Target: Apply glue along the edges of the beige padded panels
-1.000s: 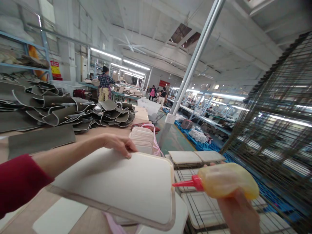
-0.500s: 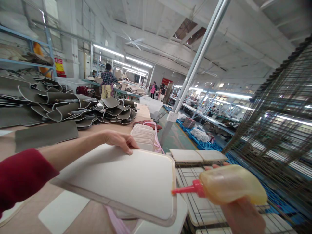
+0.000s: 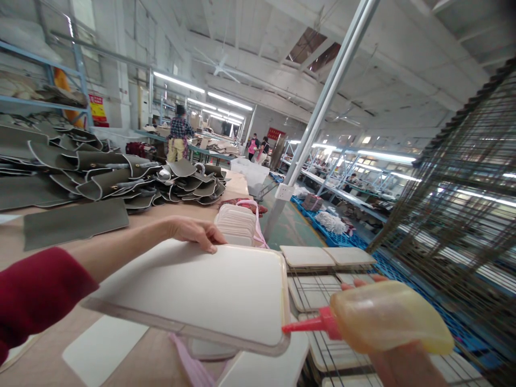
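Observation:
My left hand (image 3: 200,235) pinches the far edge of a white rounded-corner panel (image 3: 201,293), holding it tilted above the table. A narrow border runs around the panel, with a yellowish wet-looking line along its right side. In my right hand (image 3: 403,357) is a squeeze bottle (image 3: 391,317) of yellowish liquid, lying sideways with its red nozzle pointing left. The nozzle tip (image 3: 285,329) is at the panel's near right corner. Fingers wrap around the bottle from behind and below. Beneath the panel lie another white panel (image 3: 270,363) and a pink strap (image 3: 191,360).
Grey-green leather-like pieces (image 3: 108,177) are heaped on the table (image 3: 161,360) at left. A row of similar panels (image 3: 236,223) stands beyond my left hand. A wire rack (image 3: 322,290) holding panels is at right, near a metal post (image 3: 298,161). People work in the background.
The nozzle tip has moved down along the panel's right border to its near corner, and the bottle has shifted slightly right and down. The panel's near edge has risen slightly.

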The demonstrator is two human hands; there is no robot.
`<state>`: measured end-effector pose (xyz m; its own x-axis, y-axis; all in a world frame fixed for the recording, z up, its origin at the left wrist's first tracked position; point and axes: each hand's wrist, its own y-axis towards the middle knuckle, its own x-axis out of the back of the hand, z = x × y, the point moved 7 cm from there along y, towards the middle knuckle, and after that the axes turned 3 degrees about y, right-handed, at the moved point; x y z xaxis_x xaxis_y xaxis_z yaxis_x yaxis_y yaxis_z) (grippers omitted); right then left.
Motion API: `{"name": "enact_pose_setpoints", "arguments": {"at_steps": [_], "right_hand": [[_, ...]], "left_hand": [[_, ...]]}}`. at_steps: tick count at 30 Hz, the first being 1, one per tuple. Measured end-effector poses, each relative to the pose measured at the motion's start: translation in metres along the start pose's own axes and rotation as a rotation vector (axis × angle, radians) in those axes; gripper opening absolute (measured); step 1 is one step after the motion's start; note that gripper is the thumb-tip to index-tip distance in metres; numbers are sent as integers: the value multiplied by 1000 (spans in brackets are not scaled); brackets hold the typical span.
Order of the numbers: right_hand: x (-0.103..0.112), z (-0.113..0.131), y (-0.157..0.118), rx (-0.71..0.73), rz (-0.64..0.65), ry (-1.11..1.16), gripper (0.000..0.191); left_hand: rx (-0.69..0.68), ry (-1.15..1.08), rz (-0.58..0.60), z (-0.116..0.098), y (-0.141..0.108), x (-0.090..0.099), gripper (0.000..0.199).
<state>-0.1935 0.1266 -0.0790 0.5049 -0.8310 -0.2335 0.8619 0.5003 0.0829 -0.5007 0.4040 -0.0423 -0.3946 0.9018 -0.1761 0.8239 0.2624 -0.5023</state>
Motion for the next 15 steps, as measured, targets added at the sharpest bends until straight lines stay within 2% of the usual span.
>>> {"name": "enact_pose_setpoints", "arguments": {"at_steps": [3, 8, 11, 13, 15], "right_hand": [[-5, -3, -8, 35, 22, 96, 48], [-1, -14, 1, 3, 98, 191, 73], [-6, -9, 1, 84, 133, 283, 91], [-17, -2, -8, 123, 124, 326, 88], [-27, 5, -23, 154, 38, 354, 74]], "left_hand": [[-63, 68, 7, -1, 0, 2, 32], [-179, 326, 215, 4, 4, -2, 26], [-235, 368, 235, 9, 8, 4, 32], [-259, 353, 218, 13, 10, 8, 33], [-295, 331, 204, 17, 12, 10, 33]]}}
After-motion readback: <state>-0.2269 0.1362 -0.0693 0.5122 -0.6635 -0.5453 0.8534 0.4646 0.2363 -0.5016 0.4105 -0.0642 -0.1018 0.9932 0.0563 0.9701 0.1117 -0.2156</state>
